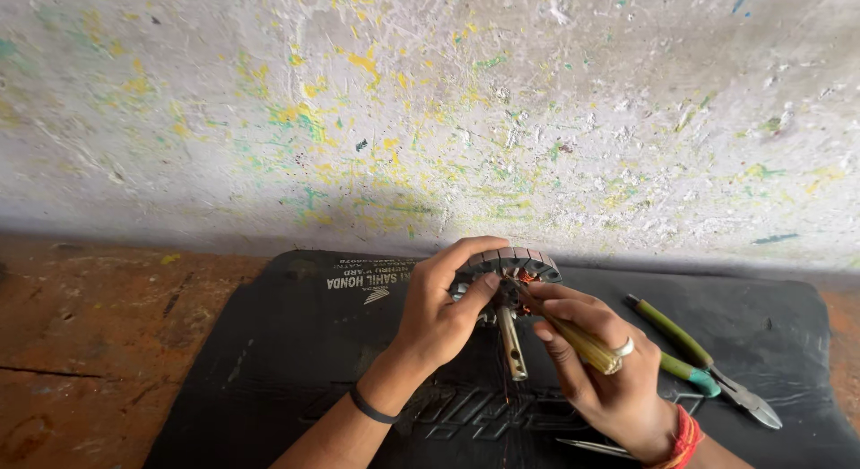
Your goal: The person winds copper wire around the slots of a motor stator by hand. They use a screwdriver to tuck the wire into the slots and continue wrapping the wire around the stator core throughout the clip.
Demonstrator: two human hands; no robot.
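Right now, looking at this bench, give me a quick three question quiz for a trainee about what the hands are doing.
1. True or false: the left hand grips the round motor stator above the black mat.
2. Which tool does the right hand hold against the stator? A) green-handled pliers B) a thin wooden stick C) a hammer
3. Fill in: the green-handled pliers lie on the mat to the ____ of the right hand.

Key
1. True
2. B, the thin wooden stick
3. right
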